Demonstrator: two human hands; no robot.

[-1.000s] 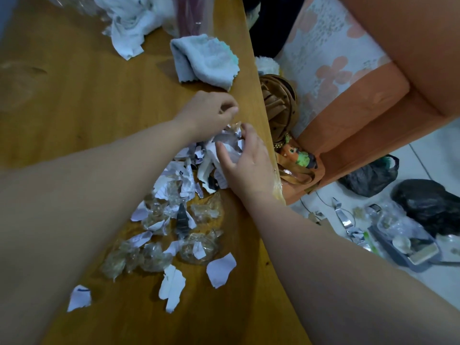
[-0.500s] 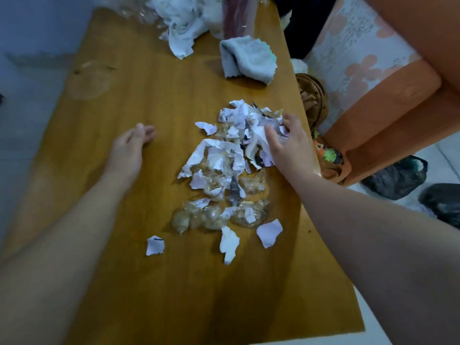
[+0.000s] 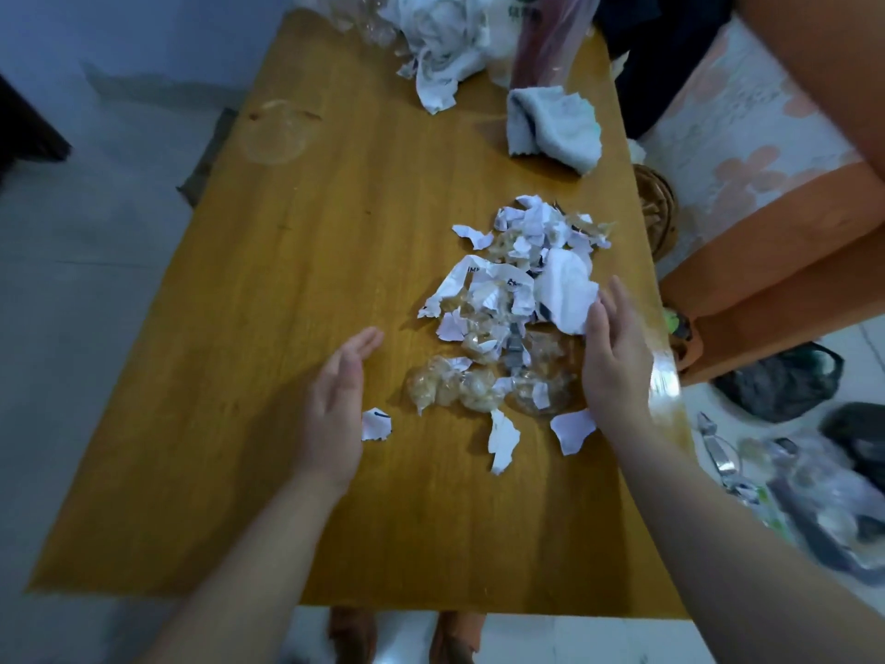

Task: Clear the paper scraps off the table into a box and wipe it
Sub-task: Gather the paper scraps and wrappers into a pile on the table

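A heap of torn white paper scraps [image 3: 522, 275] mixed with crumpled clear plastic wrappers [image 3: 450, 388] lies on the right half of the wooden table [image 3: 268, 357]. My right hand [image 3: 615, 361] stands on edge against the heap's right side, fingers straight and empty. My left hand [image 3: 335, 404] stands on edge to the left of the heap, fingers straight, holding nothing, with one loose scrap [image 3: 376, 425] just beside it. Two more loose scraps [image 3: 502, 438] lie in front of the heap. A folded pale cloth [image 3: 555, 129] rests near the far right edge.
Crumpled white paper and plastic bags [image 3: 445, 50] crowd the table's far end. An orange sofa [image 3: 785, 242] and a wicker basket [image 3: 656, 213] stand right of the table. Dark bags [image 3: 780, 381] and clutter lie on the floor at right. No box is visible.
My left hand moved back toward me and closer to the heap, turning onto its edge. My right hand slid down along the heap's right side. The view pulled back.
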